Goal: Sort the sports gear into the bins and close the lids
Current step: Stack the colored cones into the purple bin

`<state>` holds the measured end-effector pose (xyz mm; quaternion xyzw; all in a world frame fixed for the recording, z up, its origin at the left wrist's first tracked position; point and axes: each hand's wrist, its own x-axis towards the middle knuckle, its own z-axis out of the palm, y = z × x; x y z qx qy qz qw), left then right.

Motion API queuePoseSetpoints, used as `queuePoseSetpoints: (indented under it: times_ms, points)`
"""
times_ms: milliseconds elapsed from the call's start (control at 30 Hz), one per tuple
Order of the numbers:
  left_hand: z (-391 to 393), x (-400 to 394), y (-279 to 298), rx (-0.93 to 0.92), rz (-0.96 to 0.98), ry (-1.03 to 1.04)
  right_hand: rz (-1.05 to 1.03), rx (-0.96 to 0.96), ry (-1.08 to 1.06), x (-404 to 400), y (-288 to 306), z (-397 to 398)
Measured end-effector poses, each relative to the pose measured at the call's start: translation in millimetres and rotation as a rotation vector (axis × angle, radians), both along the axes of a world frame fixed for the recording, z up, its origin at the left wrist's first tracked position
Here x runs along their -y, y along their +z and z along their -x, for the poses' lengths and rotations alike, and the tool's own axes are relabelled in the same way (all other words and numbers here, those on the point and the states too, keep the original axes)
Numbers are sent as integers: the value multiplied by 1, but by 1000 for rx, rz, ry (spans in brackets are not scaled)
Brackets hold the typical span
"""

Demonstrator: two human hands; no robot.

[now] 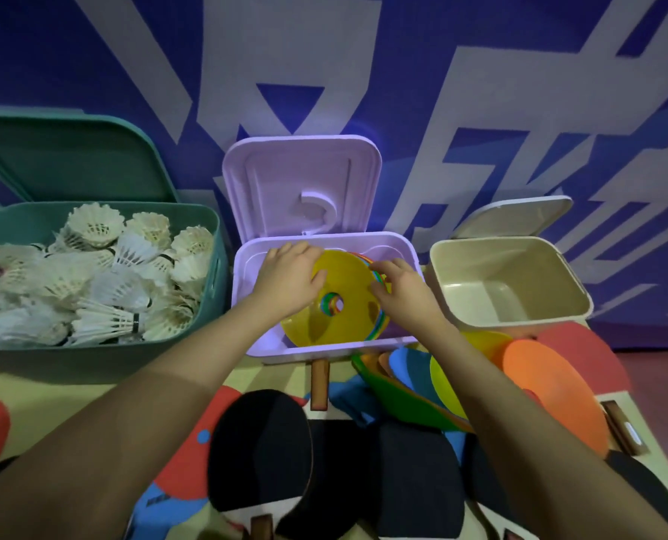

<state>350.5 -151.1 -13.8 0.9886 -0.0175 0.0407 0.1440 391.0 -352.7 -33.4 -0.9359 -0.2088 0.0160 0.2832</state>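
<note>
Both hands were over the purple bin [254,346], the middle of three bins along the far side, and between them they held a stack of flat discs [342,302], yellow on top with other colours showing at its right edge and through its centre hole. The stack lay tilted, its far edge high near the bin's back wall and its near edge low, down inside the near wall; whether it already rested on the floor of the bin could not be told. The left hand [291,280] lay on the stack's far-left part, fingers curled over the rim. The right hand [400,284] gripped the far-right edge, fingers bent over the coloured rims. Both forearms reached forward from the near side, about equally far.

The purple lid [303,185] stood open and upright behind the stack. What the next move seemed to turn on was that tilt: the stack probably had to be laid flat and let go before the lid could swing down.

To the left the green bin [94,348] was full of shuttlecocks [90,278], its lid open. To the right the beige bin [509,284] looked empty, its lid raised. More discs [554,391] lay loose just near and right of the purple bin, closest to the right hand, and several paddles [262,446] lay nearer still.
</note>
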Motion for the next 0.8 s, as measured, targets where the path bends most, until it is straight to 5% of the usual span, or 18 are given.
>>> queuePoseSetpoints:
  times_ms: [367, 667, 800]
  points:
    - [69, 26, 33, 269, -15, -290, -165, 134, -38, 40, 48, 90]
    - [110, 79, -4, -11, 19, -253, -91, -122, -247, 118, -11, 127]
    - [124, 111, -33, -94, -23, -116, -62, -235, -182, 132, -29, 115]
